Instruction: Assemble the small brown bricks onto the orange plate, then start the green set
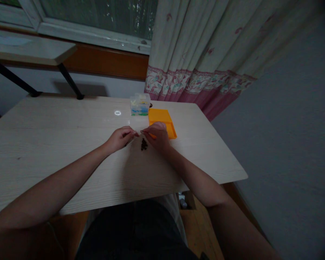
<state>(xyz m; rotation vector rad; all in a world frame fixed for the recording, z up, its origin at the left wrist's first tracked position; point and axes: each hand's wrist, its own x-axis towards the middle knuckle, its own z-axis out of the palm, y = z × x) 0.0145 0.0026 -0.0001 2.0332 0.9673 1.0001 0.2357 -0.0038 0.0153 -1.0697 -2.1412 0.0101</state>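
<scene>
Pale wooden table (56, 144) under a window with a flowered curtain (195, 68); two hands meet fingertip to fingertip at its middle.

Head view: left hand (121, 139) and right hand (158, 136) each have thumb and fingers pinched closed, tips almost touching. Whether anything sits in either pinch is too small to tell. Just below the fingertips a small dark heap of bits (144, 144) lies on the tabletop, beside the right hand. An orange flat box (160, 116) lies just behind the right hand, its near corner hidden by the knuckles. A clear plastic box (140, 104) with coloured contents stands at the orange one's far left corner.
</scene>
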